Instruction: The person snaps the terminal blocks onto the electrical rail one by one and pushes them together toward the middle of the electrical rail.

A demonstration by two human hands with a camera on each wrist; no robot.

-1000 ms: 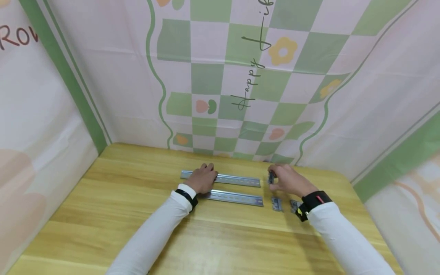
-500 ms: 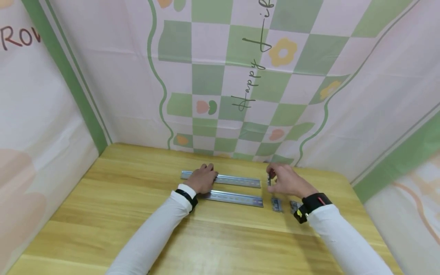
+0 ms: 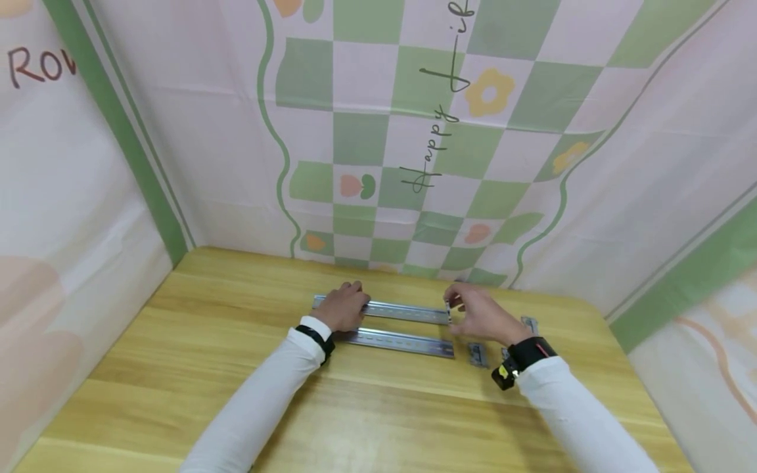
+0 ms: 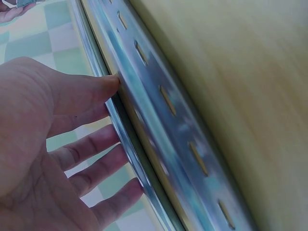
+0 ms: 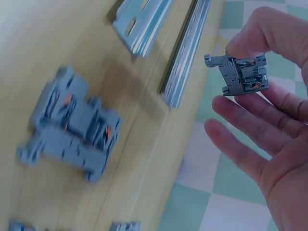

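Two slotted metal rails lie side by side on the wooden table (image 3: 195, 368). My left hand (image 3: 345, 305) lies across the left part of the far rail (image 3: 408, 311); its thumb (image 4: 108, 84) presses the rail's near lip (image 4: 163, 101) and its fingers reach over the far edge. My right hand (image 3: 458, 309) pinches a small grey terminal block (image 5: 240, 74) between thumb and fingers. It holds this block (image 3: 449, 309) just above the table at the far rail's right end (image 5: 185, 57). The near rail (image 3: 402, 342) lies untouched.
More grey terminal blocks lie on the table right of the rails: one (image 3: 476, 353) by the near rail's end, one (image 3: 528, 323) behind my right wrist, and a pair (image 5: 72, 125) close together. A patterned cloth backdrop (image 3: 414, 131) walls in the table's back and sides.
My right hand has carried the terminal block left, from beside the rails to the far rail's right end, uncovering a block on the table. The left hand has stayed put.
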